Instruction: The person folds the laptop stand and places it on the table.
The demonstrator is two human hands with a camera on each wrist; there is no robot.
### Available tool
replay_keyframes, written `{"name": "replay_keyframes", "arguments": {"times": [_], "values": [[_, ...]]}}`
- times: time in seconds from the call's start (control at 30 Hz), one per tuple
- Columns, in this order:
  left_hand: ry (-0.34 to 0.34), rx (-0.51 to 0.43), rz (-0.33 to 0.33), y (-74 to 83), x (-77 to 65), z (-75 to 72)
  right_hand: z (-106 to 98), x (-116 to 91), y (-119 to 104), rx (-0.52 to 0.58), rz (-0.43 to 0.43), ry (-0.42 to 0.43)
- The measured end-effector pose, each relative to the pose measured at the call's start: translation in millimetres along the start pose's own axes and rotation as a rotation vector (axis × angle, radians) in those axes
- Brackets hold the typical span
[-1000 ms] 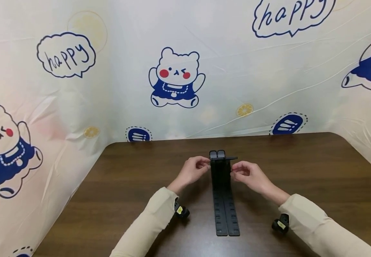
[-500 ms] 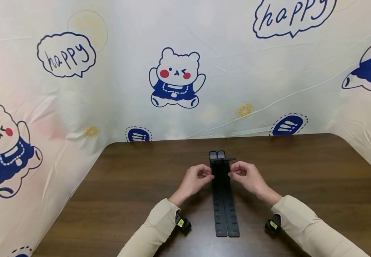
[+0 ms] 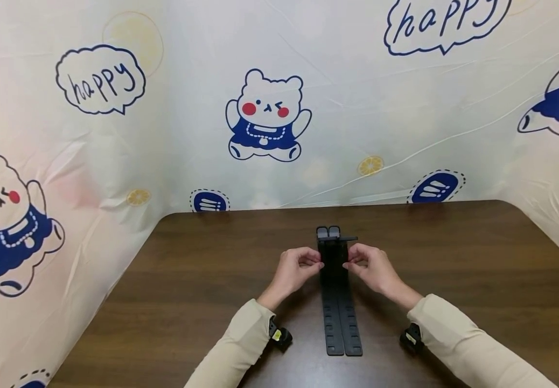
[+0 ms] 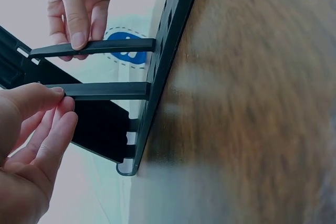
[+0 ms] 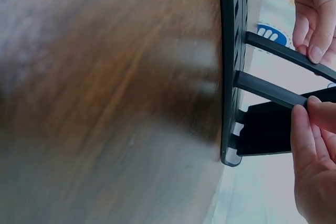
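A black folding stand (image 3: 341, 323) stands on the table, its slotted base lying flat towards me and its panel raised at the far end. Two slim struts link panel and base. My left hand (image 3: 295, 270) pinches the near strut (image 4: 105, 91) between thumb and fingers, as the left wrist view shows. On the other side my right hand (image 3: 374, 268) pinches the second strut (image 5: 273, 92), seen closest in the right wrist view. Both struts meet the slotted base (image 4: 176, 30) at their lower ends. In the head view the struts are mostly hidden by the fingers and dark panel.
The brown wooden table (image 3: 202, 280) reaches around the stand on every side. Behind it hangs a pale printed cloth (image 3: 187, 134) with bears and lettering. A small camera (image 3: 279, 335) sits on the left wrist, and another (image 3: 411, 339) on the right.
Both hands have come a little nearer to me along the stand's sides and closer together. The stand stays in the same place, with its panel still raised.
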State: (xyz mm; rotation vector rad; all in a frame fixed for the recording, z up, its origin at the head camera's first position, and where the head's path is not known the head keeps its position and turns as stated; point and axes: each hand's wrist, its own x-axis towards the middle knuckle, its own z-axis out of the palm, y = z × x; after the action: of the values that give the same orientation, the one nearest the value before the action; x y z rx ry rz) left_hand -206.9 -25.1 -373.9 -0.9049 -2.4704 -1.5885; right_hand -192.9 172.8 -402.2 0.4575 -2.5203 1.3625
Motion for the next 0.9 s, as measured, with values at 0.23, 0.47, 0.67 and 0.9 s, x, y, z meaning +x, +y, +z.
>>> {"name": "replay_keyframes", "arguments": {"times": [0.23, 0.47, 0.67, 0.9], "values": [[0.036, -0.002, 0.026, -19.0, 6.7, 5.5, -1, 4, 1, -0.008, -0.022, 0.021], [0.055, 0.041, 0.039, -38.0, 16.2, 8.8, 0, 10, 3, -0.003, -0.020, 0.058], [0.066, 0.056, 0.041, -38.1, 21.6, 8.0, 1, 15, 2, 0.008, -0.006, 0.106], [0.089, 0.008, 0.023, -8.6, 19.9, 3.8, 3, 20, 3, 0.014, -0.010, 0.143]]}}
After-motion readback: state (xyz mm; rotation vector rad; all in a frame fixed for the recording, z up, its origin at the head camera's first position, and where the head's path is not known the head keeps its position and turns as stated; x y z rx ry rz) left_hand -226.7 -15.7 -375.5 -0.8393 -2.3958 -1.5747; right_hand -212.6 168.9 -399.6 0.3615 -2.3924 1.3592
